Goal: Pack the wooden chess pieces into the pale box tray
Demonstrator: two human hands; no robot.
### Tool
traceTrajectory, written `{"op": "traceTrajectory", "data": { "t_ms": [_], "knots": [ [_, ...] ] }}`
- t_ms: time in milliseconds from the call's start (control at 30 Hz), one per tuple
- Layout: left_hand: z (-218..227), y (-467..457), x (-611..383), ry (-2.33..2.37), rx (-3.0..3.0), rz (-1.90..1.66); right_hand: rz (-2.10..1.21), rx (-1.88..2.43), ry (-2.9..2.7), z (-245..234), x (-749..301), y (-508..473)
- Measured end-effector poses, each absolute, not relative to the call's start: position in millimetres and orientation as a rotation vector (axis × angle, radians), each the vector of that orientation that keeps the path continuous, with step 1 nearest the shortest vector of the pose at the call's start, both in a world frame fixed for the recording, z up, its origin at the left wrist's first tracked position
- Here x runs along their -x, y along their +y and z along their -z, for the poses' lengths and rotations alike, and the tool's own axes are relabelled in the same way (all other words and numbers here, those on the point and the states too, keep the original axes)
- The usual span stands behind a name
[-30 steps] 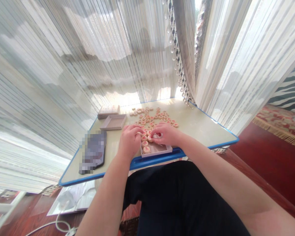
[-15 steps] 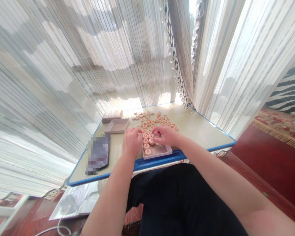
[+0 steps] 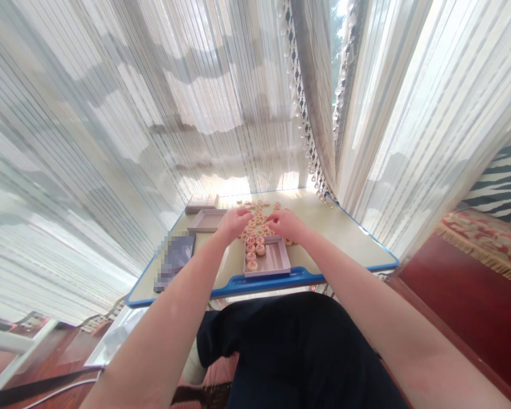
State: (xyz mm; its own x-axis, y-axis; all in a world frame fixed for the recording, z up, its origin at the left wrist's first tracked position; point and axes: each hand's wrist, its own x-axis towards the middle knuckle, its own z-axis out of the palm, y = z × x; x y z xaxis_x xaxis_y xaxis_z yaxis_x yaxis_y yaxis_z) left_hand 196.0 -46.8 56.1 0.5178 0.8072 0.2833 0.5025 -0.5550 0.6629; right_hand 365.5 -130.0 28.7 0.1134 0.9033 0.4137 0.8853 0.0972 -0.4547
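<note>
Several round xiangqi pieces [image 3: 251, 248] with red characters sit in rows along the left side of a shallow open box [image 3: 276, 258] at the table's near edge. Beyond the box lies a loose cluster of more xiangqi pieces [image 3: 259, 216]. Over the left edge of that cluster reaches my left hand [image 3: 235, 222], fingers extended and slightly bent, with no piece visible in them. My right hand [image 3: 286, 223] is at the cluster's right side, fingers apart and pointing inward, its tips close to the pieces. Both hands partly cover pieces behind them.
The blue-rimmed table [image 3: 344, 238] carries an empty-looking tray-like lid [image 3: 206, 220], a pale box [image 3: 202, 203] behind it and a blurred-out dark phone-like device [image 3: 176, 258] at left. Striped sheer curtains [image 3: 204, 102] hang close behind the table.
Both hands have moved away from the box, forward to the loose pieces beyond it. The right hand has left the box interior, and the pieces in the box are now uncovered.
</note>
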Motion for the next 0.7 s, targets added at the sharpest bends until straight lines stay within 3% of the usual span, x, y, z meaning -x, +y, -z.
{"op": "traceTrajectory", "data": {
  "t_ms": [300, 700],
  "knots": [
    [-43, -13, -221, 1.037, -2.519, -0.974, -0.244, 1.761, -1.962, -28, -387, -98],
    [-27, -13, -213, 0.822, -2.852, -0.667, -0.049, 1.783, -2.054, -24, -376, -104]
  ]
}}
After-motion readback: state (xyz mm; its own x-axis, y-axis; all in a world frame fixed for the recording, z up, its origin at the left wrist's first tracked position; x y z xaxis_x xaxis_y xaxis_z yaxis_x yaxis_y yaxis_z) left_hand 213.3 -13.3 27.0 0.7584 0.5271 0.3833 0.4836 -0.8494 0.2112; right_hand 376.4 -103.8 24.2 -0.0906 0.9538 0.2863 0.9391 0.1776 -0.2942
